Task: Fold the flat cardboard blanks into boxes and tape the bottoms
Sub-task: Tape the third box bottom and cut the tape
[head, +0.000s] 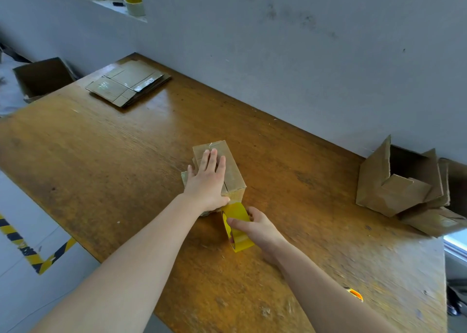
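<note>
Cardboard box (231, 171) is pressed flat-palmed onto the wooden table (101, 156) by the left hand (207, 181). Yellow tape roll (237, 226) is gripped by the right hand (260, 229) beside it.

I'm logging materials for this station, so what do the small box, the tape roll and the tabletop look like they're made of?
Small box: plain brown cardboard, matte, with visible flap seams. Tape roll: yellowish, glossy translucent plastic film, probably packing tape. Tabletop: wood or wood veneer, going by the grain lines, with a worn, slightly shiny orange-brown finish.
</note>
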Action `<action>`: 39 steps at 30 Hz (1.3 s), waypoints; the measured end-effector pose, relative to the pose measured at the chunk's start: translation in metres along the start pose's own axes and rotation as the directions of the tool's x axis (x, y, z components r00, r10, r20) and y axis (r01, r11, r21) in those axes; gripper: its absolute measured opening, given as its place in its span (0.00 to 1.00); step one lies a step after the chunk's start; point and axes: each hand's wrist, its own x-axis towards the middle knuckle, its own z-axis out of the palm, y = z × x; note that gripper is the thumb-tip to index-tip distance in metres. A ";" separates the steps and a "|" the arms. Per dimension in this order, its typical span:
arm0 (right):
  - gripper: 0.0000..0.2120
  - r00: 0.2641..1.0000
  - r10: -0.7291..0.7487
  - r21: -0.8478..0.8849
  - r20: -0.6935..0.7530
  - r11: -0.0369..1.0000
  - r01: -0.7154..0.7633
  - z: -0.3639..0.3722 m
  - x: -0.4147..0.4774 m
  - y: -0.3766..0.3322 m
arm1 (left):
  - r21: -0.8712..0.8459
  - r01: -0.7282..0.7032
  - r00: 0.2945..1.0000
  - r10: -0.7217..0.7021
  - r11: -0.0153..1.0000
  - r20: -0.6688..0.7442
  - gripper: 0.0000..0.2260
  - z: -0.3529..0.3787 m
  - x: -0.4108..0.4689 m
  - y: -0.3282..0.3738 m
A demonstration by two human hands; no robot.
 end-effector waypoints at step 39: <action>0.39 0.950 -0.018 -0.929 -0.311 0.218 -0.300 -0.086 -0.047 0.067 | -0.906 0.381 0.816 -0.395 -0.183 0.422 0.04 0.032 -0.070 0.048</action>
